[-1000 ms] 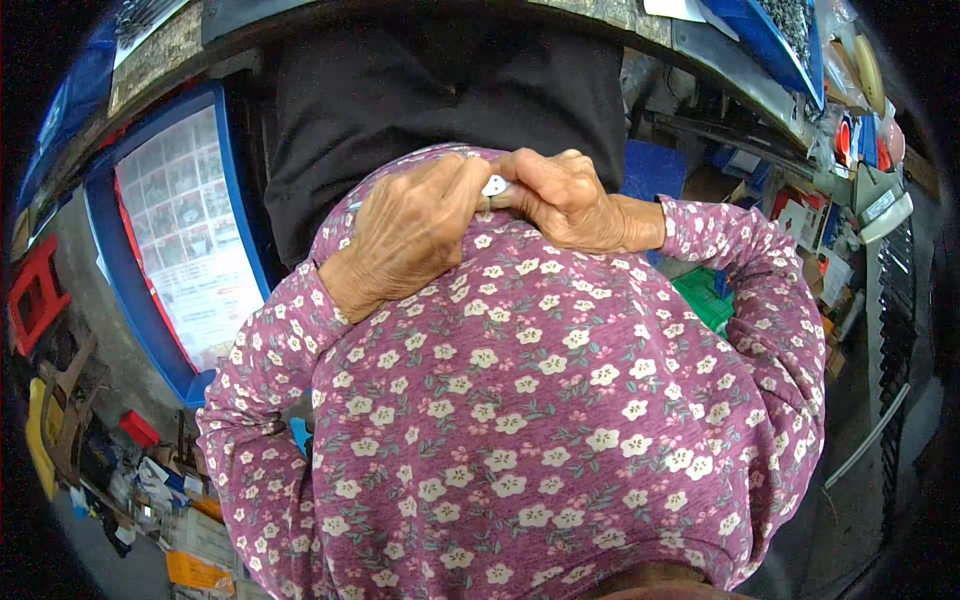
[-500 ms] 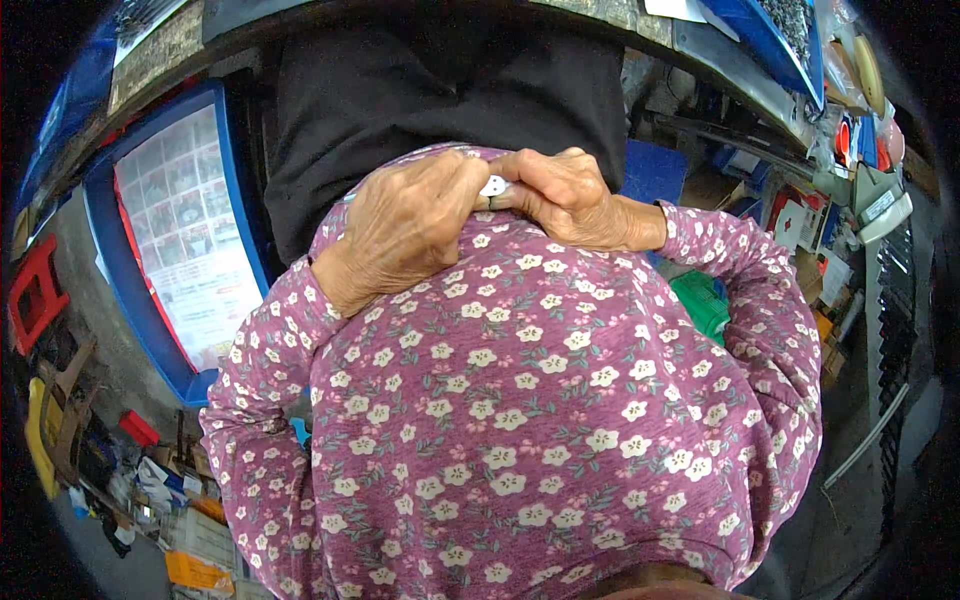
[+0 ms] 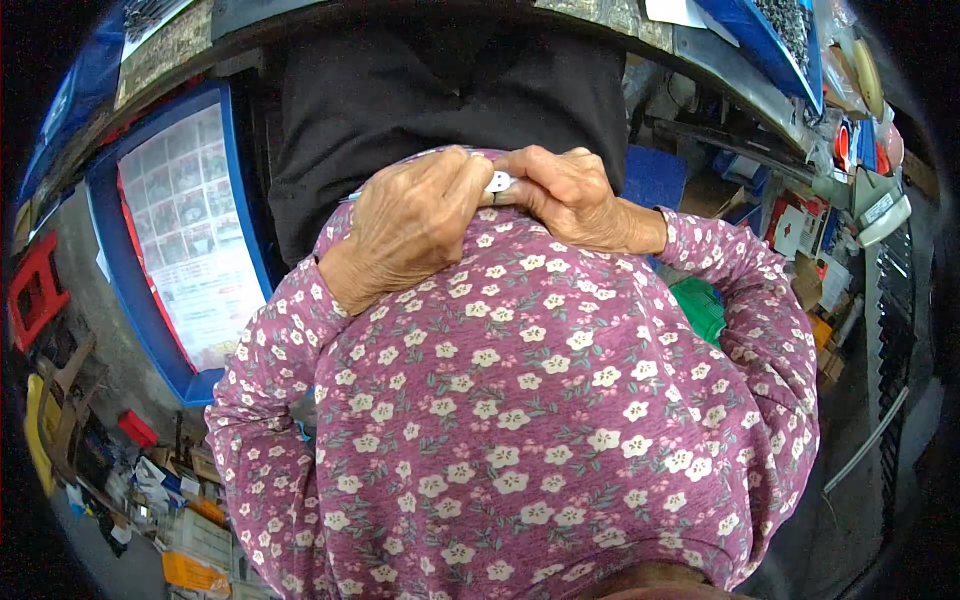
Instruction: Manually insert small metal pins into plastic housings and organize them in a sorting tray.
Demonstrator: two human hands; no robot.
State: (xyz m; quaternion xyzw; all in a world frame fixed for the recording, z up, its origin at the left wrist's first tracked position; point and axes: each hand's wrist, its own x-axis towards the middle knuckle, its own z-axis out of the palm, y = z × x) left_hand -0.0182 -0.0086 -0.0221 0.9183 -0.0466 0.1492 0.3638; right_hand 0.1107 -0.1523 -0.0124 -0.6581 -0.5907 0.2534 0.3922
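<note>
Left hand: the left hand [image 3: 415,215] is back up, wrist bent, fingers curled inward to the right; thumb hidden.
Left grip: fingertips closed on the left side of a white piece [image 3: 498,181].
Right hand: the right hand [image 3: 570,200] enters from the right, fingers folded, pointing left.
Right grip: thumb and bent index finger pinch the right side of the piece.
Elbows: both bent, set wide of the torso.
Blue tray: the blue tray [image 3: 768,58], upper right on the bench [image 3: 690,45], holds small dark parts [image 3: 785,18].
Blue frame: the blue frame [image 3: 246,200], left, surrounds a printed sheet [image 3: 195,245].
Piece position: between both hands' fingertips, before the shirt [image 3: 520,400], near the black cloth [image 3: 450,90].
Piece direction: dark-dotted face toward the camera; long axis cannot be told, fingers cover the sides.
</note>
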